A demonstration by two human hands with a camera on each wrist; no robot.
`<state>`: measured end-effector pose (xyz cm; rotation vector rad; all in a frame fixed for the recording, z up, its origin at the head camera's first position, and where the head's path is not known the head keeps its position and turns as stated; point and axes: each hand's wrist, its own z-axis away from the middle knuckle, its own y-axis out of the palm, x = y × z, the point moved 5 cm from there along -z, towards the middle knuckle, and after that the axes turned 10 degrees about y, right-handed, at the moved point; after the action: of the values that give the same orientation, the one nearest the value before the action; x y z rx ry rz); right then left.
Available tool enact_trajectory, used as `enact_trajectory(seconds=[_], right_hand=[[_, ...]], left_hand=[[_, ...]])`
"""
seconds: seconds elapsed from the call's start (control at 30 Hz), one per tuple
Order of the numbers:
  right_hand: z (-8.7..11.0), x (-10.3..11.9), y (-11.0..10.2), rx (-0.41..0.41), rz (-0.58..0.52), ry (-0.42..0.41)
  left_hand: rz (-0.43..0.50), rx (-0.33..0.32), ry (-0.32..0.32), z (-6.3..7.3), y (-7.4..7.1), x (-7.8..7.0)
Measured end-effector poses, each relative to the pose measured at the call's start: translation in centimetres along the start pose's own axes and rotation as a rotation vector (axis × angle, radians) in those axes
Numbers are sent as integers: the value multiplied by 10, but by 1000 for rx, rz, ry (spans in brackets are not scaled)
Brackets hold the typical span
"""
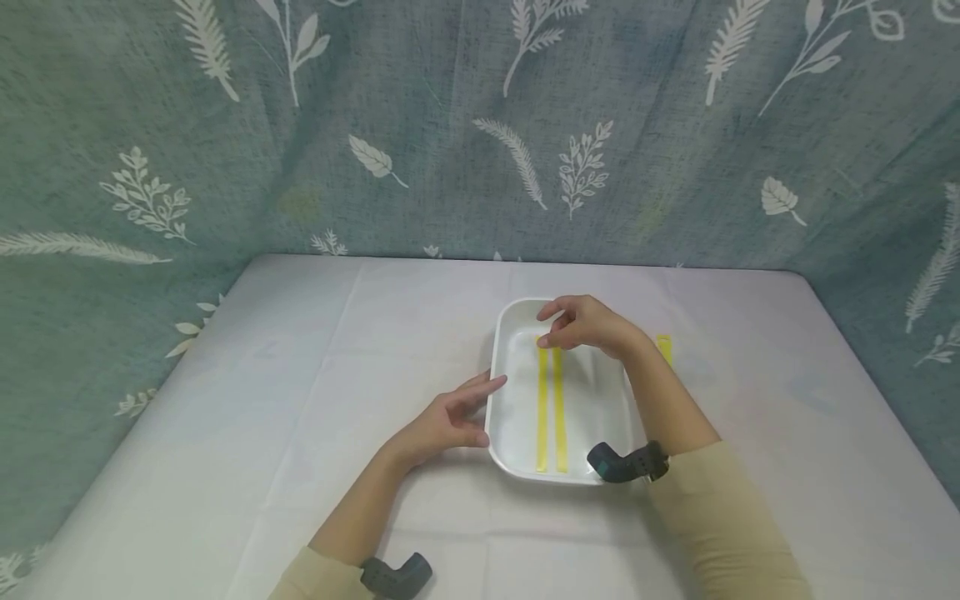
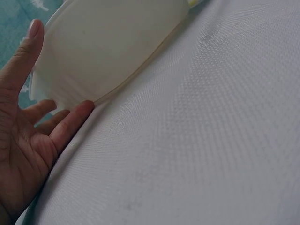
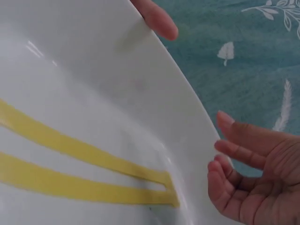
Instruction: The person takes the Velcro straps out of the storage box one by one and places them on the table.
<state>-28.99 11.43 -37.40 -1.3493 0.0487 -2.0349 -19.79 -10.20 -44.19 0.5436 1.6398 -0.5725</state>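
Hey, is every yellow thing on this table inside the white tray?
No, the head view shows a yellow piece on the table, outside the white tray and to its right.

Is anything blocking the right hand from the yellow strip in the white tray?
Nothing visible is: only open air shows between the right hand and the yellow strip in the white tray. The left hand is at the tray's left side, out of the way.

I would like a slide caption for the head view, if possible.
Left hand touching a white tray; right hand above the yellow strips lying inside.
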Motion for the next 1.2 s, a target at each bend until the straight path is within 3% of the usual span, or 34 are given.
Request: enact_trajectory(seconds=[0.13, 0.33, 0.5, 0.63, 1.2], right_hand=[[-11, -12, 1, -83, -10, 91], [-26, -27, 4, -215, 139, 197], [-28, -26, 9, -248, 283, 138], [-30, -23, 14, -268, 333, 105], [-39, -15, 31, -225, 337, 28]], left_hand=[[-7, -4, -7, 1, 0, -1], [-4, 2, 6, 0, 1, -2], [15, 15, 14, -1, 2, -2], [16, 19, 19, -1, 2, -2], [36, 15, 27, -1, 1, -2]])
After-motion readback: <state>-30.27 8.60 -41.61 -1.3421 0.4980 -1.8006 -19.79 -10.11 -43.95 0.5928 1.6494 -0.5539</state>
